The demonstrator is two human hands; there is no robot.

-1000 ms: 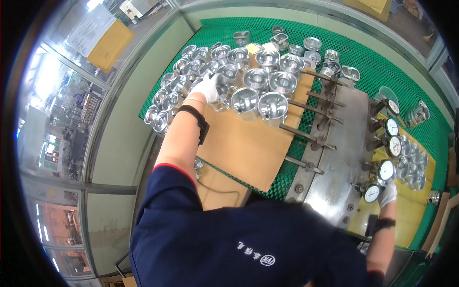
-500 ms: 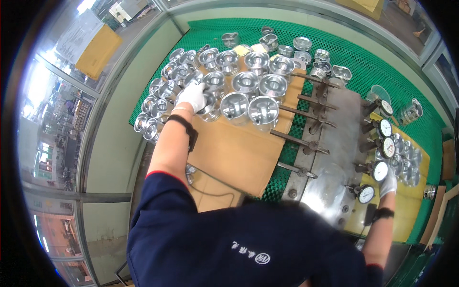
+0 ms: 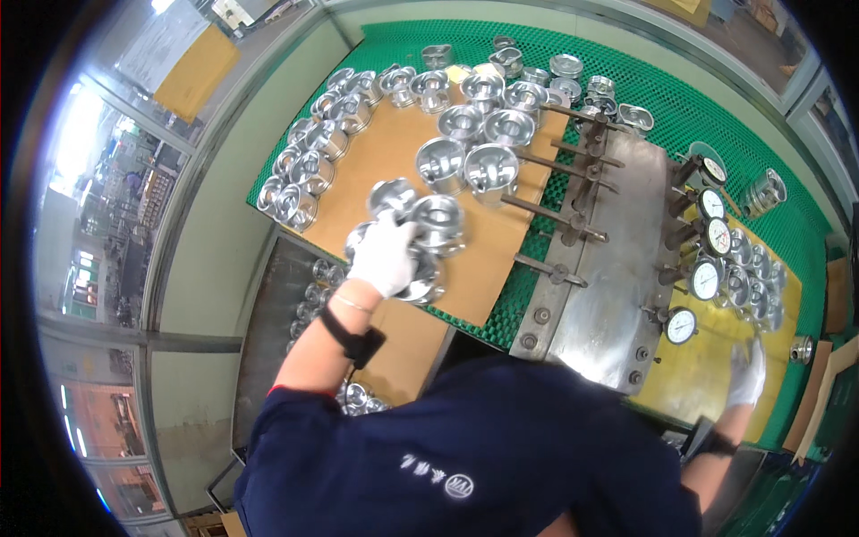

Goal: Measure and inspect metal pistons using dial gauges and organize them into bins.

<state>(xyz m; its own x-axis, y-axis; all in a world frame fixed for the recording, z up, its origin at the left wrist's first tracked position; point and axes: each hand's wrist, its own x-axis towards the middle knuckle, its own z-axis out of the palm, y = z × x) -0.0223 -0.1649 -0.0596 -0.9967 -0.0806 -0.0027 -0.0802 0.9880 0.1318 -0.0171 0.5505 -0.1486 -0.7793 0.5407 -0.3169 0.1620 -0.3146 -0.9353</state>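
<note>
1. On the brown cardboard sheet, the gloved left hand now sits near the sheet's front edge; a second ago it was well up among the far cluster of metal cups.
2. Grip state: the left hand's fingers are curled over a shiny metal cup, with a second cup touching just beyond the fingertips. Whether the fingers fully enclose the cup cannot be told.
3. Result of the change: a small group of cups now lies close to the person, apart from the remaining cups farther up the sheet. Judged from this, parts are being drawn toward the near edge.
4. The gloved right hand rests flat and open on the yellow surface, holding nothing, just beside the dial gauges on the steel fixture, much as before.
</note>
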